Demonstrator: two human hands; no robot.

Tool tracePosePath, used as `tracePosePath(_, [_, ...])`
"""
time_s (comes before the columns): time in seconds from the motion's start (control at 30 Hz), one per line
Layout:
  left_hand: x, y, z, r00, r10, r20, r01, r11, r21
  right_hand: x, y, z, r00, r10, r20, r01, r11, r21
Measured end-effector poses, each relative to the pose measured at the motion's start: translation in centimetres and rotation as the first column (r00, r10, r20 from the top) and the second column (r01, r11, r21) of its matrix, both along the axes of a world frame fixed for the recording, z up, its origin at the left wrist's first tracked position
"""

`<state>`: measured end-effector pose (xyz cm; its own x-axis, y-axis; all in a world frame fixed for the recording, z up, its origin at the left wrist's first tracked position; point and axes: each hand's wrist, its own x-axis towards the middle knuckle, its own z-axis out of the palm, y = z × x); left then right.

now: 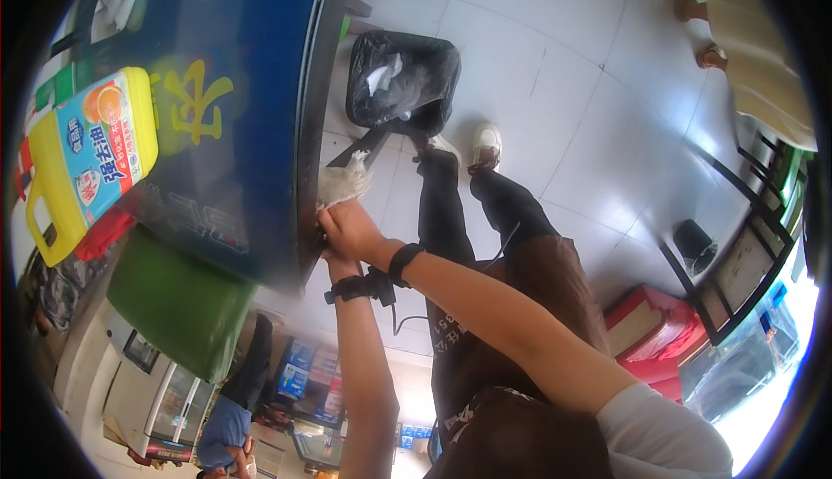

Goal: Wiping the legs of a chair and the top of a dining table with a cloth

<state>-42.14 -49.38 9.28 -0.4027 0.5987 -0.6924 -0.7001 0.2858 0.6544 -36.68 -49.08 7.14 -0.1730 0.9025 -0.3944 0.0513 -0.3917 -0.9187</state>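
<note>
At the edge of a dark blue table [260, 43], my right hand [351, 228] crosses over my left. Its fingers are curled, and a crumpled off-white cloth [343, 183] sticks out past them along the edge. My left hand [338, 263] lies right under the right one, close to the table's corner. Most of its fingers are hidden behind the right hand and the edge, so its grip does not show. On the tabletop stands a yellow detergent jug [146, 115] with a printed label.
A bin [448, 56] lined with a black bag, with white paper inside, stands on the tiled floor [552, 76] by my feet. A green plastic stool [182, 297] is beside the table. One person [224, 433] is at lower left, another [754, 56] at upper right. Black metal frames [721, 238] stand right.
</note>
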Motion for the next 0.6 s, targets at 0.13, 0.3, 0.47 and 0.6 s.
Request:
tracePosePath(0.13, [0.3,-0.1,0.2,1.0,-0.017,0.006,0.017,1.0,-0.013,0.1,0.1,0.0,0.997,-0.073,0.021,0.072,0.997,0.042])
tracePosePath(0.3, [0.0,-0.6,0.1,0.999,-0.053,-0.001,0.053,0.998,-0.045,0.6,0.1,-0.4,0.989,0.145,-0.013,-0.145,0.989,-0.012])
tracePosePath(0.47, [-0.2,-0.9,-1.7,0.993,-0.116,-0.003,0.115,0.992,-0.058,-0.5,-0.7,-2.2,0.961,-0.277,-0.028,0.278,0.949,0.148])
tracePosePath(0.6, [-0.5,-1.1,-2.6,0.982,-0.19,0.008,0.19,0.98,-0.062,0.1,-1.5,-4.0,0.987,-0.159,-0.012,0.159,0.984,0.08])
